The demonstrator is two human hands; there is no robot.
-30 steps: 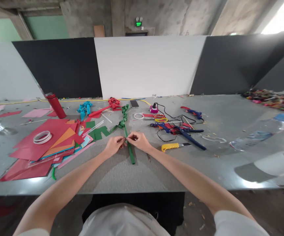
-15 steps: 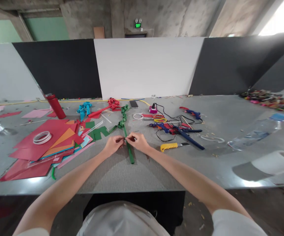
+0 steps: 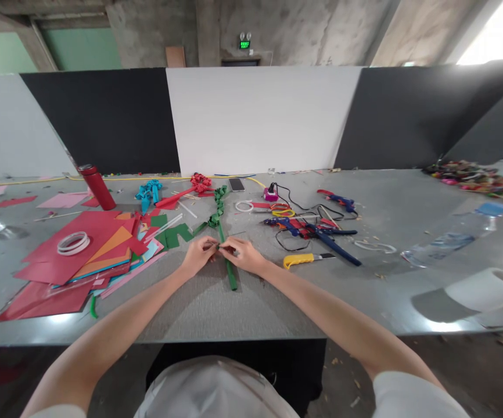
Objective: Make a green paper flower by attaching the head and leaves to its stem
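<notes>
Head view | your left hand and right hand pinch the green paper stem between fingertips | keep pinches close, wrap tight, stem flat on table

Grey table (paper sheets, tools)

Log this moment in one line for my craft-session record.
left hand: pinches green paper stem | right hand: pinches same stem | stem lies on grey table
</notes>
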